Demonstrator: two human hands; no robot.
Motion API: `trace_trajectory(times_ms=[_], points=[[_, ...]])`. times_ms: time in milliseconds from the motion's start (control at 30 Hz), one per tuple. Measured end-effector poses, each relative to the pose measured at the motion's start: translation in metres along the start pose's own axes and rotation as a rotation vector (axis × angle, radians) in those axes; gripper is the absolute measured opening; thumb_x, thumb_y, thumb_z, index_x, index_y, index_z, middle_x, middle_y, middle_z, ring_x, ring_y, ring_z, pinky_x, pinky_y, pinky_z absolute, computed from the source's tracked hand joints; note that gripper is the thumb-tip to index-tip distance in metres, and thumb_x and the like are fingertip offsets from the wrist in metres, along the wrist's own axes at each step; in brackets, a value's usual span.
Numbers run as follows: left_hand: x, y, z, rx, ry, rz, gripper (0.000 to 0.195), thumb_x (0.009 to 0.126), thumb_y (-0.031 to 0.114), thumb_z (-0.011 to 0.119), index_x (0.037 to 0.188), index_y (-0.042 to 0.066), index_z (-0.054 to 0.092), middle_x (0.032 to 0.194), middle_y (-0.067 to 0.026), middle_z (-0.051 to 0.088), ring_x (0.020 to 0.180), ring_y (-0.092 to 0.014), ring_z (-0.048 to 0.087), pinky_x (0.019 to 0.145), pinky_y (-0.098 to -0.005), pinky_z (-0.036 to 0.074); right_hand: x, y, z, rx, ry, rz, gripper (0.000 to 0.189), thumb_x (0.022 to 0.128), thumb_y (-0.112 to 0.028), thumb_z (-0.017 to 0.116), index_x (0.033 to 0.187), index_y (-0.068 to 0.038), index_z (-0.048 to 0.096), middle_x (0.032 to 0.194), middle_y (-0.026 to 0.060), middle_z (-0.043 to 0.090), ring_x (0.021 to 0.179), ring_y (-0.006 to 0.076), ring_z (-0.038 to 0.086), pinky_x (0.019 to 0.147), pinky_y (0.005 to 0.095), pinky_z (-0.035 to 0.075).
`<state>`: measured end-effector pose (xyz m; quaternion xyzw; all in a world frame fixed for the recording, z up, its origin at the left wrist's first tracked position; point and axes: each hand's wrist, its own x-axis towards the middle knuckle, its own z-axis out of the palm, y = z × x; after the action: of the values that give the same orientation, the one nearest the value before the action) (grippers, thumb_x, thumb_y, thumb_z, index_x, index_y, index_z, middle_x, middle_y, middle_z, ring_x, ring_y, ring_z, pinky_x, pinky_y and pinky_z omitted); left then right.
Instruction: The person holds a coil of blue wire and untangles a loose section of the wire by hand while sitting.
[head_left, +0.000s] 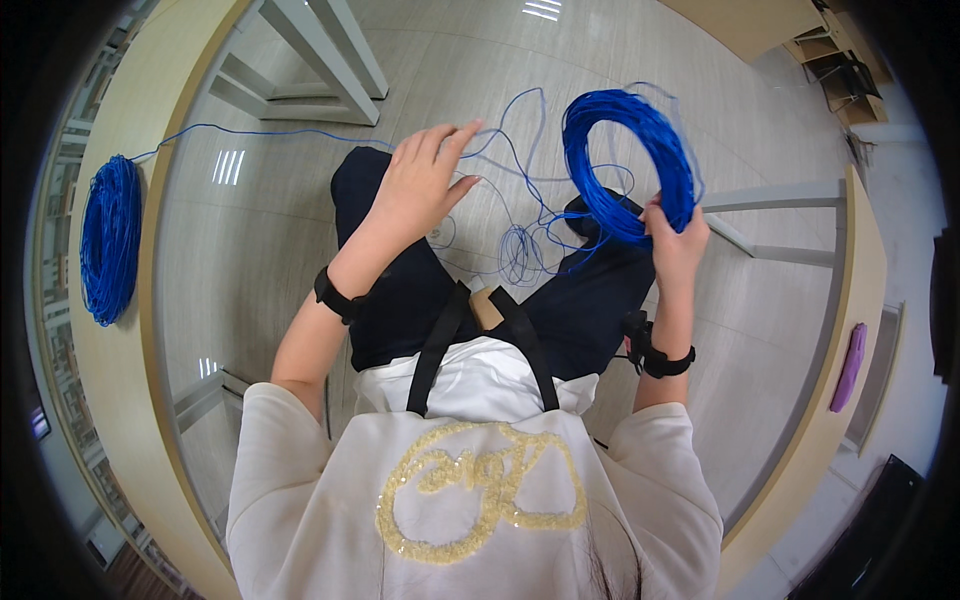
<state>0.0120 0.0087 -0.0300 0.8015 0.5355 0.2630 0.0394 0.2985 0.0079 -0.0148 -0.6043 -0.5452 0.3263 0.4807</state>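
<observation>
My right hand (679, 240) grips the lower right side of a thick ring-shaped coil of blue wire (577, 150), raised above my right knee. Loose blue loops trail from this coil between my legs, with a small tangle of wire (520, 255) low in the middle. My left hand (427, 172) is over my left knee with its fingers spread and the thumb apart. A single blue strand (300, 131) passes behind that hand; whether the hand touches it I cannot tell. The strand leads left to a second blue wire coil (112, 240) lying on a wooden tabletop.
The pale wooden tabletop (169, 97) runs along my left, on grey metal legs (322, 60). To my right, another wooden table edge (817, 360) bears a purple object (849, 367). Grey tiled floor (450, 45) lies ahead. A further wooden table (742, 22) stands beyond.
</observation>
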Motion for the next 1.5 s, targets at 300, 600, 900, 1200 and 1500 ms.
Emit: trace_trajectory(times_ms=[300,600,900,1200,1500], points=[[-0.008,-0.052,0.039,0.192,-0.079,-0.113,0.058,0.078,0.038,0.053,0.123,0.005,0.036,0.102,-0.0166,0.052,0.097,-0.031,0.049,0.085,-0.0367,0.037,0.012,-0.021,-0.030,0.454,0.142,0.013,0.013,0.069,0.008,0.049,0.080,0.002,0.048,0.061,0.0082,0.049,0.050,0.0144,0.045,0.055,0.0275,0.041],[-0.028,-0.071,0.023,-0.164,-0.458,-0.195,0.044,0.081,0.045,0.045,0.065,0.006,0.060,0.061,-0.0099,0.058,0.062,-0.028,0.057,0.054,-0.0364,0.042,0.032,-0.001,-0.112,0.590,0.455,-0.150,0.013,0.072,0.010,0.045,0.078,-0.002,0.046,0.062,0.0043,0.040,0.051,0.0125,0.038,0.061,0.0302,0.042],[-0.028,-0.117,0.003,-0.034,-0.401,-0.339,0.043,0.084,0.040,0.041,0.067,0.005,0.058,0.066,-0.0122,0.058,0.068,-0.031,0.055,0.059,-0.0388,0.041,0.039,0.032,-0.180,0.570,0.671,-0.182,0.009,0.074,0.007,0.045,0.076,-0.002,0.045,0.060,0.0031,0.039,0.052,0.0127,0.039,0.064,0.0330,0.044],[-0.003,-0.127,0.001,-0.100,-0.387,-0.348,0.043,0.084,0.042,0.041,0.070,0.006,0.059,0.065,-0.0129,0.057,0.069,-0.030,0.055,0.062,-0.0365,0.040,0.061,0.010,-0.215,0.667,0.726,-0.366,0.011,0.073,0.006,0.047,0.067,-0.003,0.043,0.057,0.0030,0.037,0.052,0.0137,0.039,0.064,0.0336,0.044],[0.009,-0.146,0.000,-0.216,-0.282,-0.459,0.043,0.084,0.040,0.042,0.074,0.001,0.059,0.069,-0.0179,0.056,0.071,-0.032,0.053,0.066,-0.0352,0.040,0.119,-0.042,-0.220,0.605,0.544,-0.453,0.013,0.072,0.009,0.047,0.071,-0.003,0.042,0.057,0.0040,0.040,0.051,0.0152,0.042,0.064,0.0330,0.045]])
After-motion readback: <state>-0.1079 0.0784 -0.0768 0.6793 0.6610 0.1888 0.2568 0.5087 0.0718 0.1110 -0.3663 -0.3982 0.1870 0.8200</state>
